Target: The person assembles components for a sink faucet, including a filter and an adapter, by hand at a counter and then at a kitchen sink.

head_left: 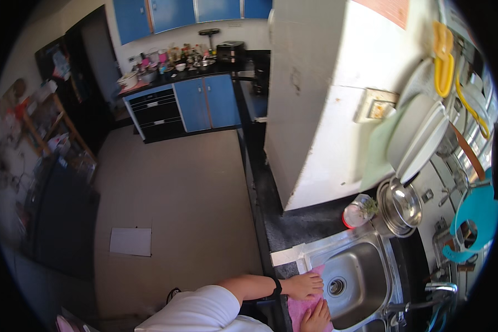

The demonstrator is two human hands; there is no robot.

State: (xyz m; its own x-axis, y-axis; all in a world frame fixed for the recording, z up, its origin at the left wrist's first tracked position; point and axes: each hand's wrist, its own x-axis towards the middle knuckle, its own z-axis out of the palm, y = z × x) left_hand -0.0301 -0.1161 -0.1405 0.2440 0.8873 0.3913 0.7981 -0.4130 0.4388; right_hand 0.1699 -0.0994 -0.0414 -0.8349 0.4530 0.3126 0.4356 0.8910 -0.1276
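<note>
A pink cloth (300, 307) lies over the near left edge of the steel sink (359, 271), at the bottom of the view. My left hand (305, 286), with a black band at the wrist, presses on its upper part, fingers together and bent over the cloth. Just below, my right hand (316, 318) rests on the same cloth with its fingers stretched out; the lower frame edge cuts it off. Inside the basin shows a round drain (336, 286).
A faucet (426, 299) reaches over the sink from the right. Behind the basin stand a clear jar (358, 211) and stacked steel bowls (398, 207). White plates (420, 138) and a turquoise item (476, 218) hang or lean along the right wall. A white pillar (310, 105) rises from the black counter.
</note>
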